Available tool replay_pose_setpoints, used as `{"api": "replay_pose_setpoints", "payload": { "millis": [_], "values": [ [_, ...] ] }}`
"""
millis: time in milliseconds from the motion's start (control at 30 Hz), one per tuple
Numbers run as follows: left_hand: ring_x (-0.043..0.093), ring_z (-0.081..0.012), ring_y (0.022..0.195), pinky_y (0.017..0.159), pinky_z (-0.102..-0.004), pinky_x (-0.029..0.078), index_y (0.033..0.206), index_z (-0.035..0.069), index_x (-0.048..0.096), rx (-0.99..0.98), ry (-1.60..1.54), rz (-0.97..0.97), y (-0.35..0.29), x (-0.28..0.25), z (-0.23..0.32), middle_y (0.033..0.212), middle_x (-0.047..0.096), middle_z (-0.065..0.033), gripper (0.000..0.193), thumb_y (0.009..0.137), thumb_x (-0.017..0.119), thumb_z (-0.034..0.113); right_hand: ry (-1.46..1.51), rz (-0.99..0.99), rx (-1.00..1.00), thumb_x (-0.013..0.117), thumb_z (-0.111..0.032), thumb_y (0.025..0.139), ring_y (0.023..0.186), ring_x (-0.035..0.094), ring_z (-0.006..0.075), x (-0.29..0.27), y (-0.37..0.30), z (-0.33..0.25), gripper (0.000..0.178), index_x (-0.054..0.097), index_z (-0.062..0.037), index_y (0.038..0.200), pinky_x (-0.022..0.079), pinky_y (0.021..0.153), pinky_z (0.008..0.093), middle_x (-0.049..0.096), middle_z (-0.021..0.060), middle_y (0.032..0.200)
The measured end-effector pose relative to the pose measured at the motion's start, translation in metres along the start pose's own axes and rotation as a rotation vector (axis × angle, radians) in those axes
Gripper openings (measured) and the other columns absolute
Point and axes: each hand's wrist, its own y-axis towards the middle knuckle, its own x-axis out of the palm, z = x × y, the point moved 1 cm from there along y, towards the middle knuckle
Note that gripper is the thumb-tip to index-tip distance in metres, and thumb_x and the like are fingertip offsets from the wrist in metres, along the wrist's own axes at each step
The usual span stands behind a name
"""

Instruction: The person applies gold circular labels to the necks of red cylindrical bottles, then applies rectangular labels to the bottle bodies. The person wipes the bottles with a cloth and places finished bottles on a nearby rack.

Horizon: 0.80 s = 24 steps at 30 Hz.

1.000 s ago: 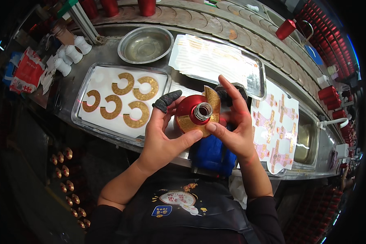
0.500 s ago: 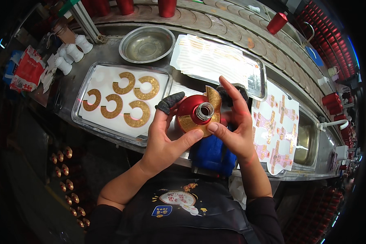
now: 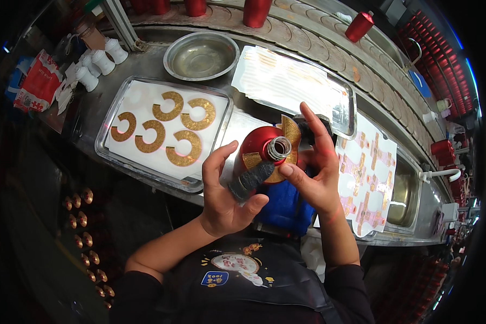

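Note:
A round-shouldered red bottle (image 3: 252,142) with an open threaded neck stands over a blue padded support (image 3: 284,204). A curved gold decal (image 3: 291,132) wraps partly around the neck, and its far end sticks up off the shoulder. My right hand (image 3: 319,175) grips the bottle's right side, thumb pressed on the decal near the neck and index finger stretched upward. My left hand (image 3: 221,202) is open at the near left, thumb and index finger apart. Its finger in a dark cloth cover (image 3: 252,181) lies against the decal's near left part. The right hand's other fingers are partly hidden.
Left of the bottle lies a metal tray (image 3: 103,141) with several C-shaped gold decals (image 3: 150,136). Behind are a metal basin (image 3: 173,70) and another tray with white sheets (image 3: 281,75). Patterned decal sheets (image 3: 367,178) lie right, beside a sink (image 3: 407,202). A slatted conveyor (image 3: 308,40) carries red bottles.
My left thumb has come off the decal and my left hand has opened. Its covered finger has swung from the bottle's far left side onto the near decal. My right hand keeps its grip.

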Motion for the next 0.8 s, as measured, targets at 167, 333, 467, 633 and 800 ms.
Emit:
{"api": "replay_pose_setpoints", "payload": {
  "millis": [167, 333, 467, 633, 800],
  "values": [
    [0.047, -0.0379, 0.131, 0.109, -0.0444, 0.039, 0.113, 0.003, 0.073, 0.083, 0.200, 0.040, 0.015, -0.012, -0.007, 0.142, 0.039, -0.0233, 0.046, 0.098, 0.065, 0.046, 0.040, 0.010, -0.048, 0.081, -0.019, 0.084, 0.098, 0.066, 0.0104, 0.005, 0.002, 0.001, 0.091, 0.031, 0.0022, 0.157, 0.053, 0.075, 0.0208, 0.045, 0.0165, 0.151],
    [0.049, -0.0408, 0.127, 0.108, -0.0523, 0.037, 0.106, 0.005, 0.075, 0.141, 0.430, 0.068, 0.003, -0.013, 0.012, 0.139, 0.046, -0.0206, 0.042, 0.095, 0.067, 0.045, 0.040, 0.025, -0.043, 0.080, -0.016, 0.086, 0.109, 0.066, 0.0162, 0.007, 0.000, -0.001, 0.088, 0.031, 0.0018, 0.158, 0.056, 0.087, 0.0249, 0.048, 0.0167, 0.148],
    [0.047, -0.0414, 0.131, 0.110, -0.0611, 0.031, 0.090, 0.006, 0.075, 0.227, 0.587, 0.063, -0.005, -0.010, 0.022, 0.140, 0.047, -0.0163, 0.038, 0.091, 0.071, 0.044, 0.119, -0.007, -0.013, 0.076, -0.010, 0.089, 0.106, 0.066, 0.0152, 0.006, 0.000, -0.001, 0.082, 0.032, 0.0005, 0.157, 0.056, 0.088, 0.0250, 0.054, 0.0140, 0.142],
    [0.043, -0.0412, 0.133, 0.110, -0.0666, 0.026, 0.075, 0.008, 0.072, 0.291, 0.682, 0.060, -0.002, -0.005, 0.031, 0.142, 0.047, -0.0154, 0.033, 0.085, 0.076, 0.038, 0.216, 0.014, 0.004, 0.072, -0.007, 0.092, 0.100, 0.065, 0.0119, 0.005, 0.001, 0.000, 0.074, 0.035, 0.0001, 0.156, 0.056, 0.085, 0.0246, 0.057, 0.0118, 0.138],
    [0.040, -0.0444, 0.134, 0.108, -0.0699, 0.026, 0.104, 0.007, 0.076, 0.293, 0.793, -0.028, 0.002, 0.005, 0.044, 0.140, 0.043, -0.0174, 0.033, 0.081, 0.079, 0.031, 0.199, 0.045, 0.005, 0.069, -0.004, 0.093, 0.111, 0.062, 0.0126, 0.005, 0.006, 0.001, 0.066, 0.042, 0.0002, 0.153, 0.053, 0.092, 0.0253, 0.056, 0.0112, 0.141]
  ]
}}
